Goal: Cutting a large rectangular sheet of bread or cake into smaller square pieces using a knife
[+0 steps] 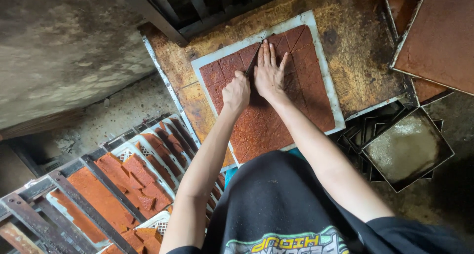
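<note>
A worn wooden worktop (355,51), stained yellow-brown and edged with a metal strip, fills the upper middle of the head view. Toward 9 and 10 o'clock lies rough grey concrete floor (64,51), and at 12 o'clock a dark slatted metal frame (217,2) borders the bench.

On the worktop sits a white cutting board (330,93), and on it lies a flat reddish-brown slab (301,96), dense and grainy, scored by straight lines into squares and triangles. The slab lies at the centre of the view, just past the person's dark shirt (276,199).

The left hand (236,92) is clenched round the handle of a knife (253,60), whose thin blade points toward 12 o'clock along a cut line. The right hand (269,72) lies flat on the slab just beside the blade, at its 3 o'clock side, fingers straight and slightly spread, gripping nothing.

At 7 and 8 o'clock a dark metal rack (64,190) holds white perforated trays (129,152) carrying orange-red cut pieces (136,180), some as loose squares, some as whole sheets. At 1 to 2 o'clock a metal tray (395,34) holds another uncut brown sheet (439,36), overlapping others beneath it. At 4 o'clock a stack of empty square tins (410,148) stands below the bench edge, the top one greasy and greyish inside.

The shirt bears a printed graphic in yellow and green at 6 o'clock; it is the only sign in view
</note>
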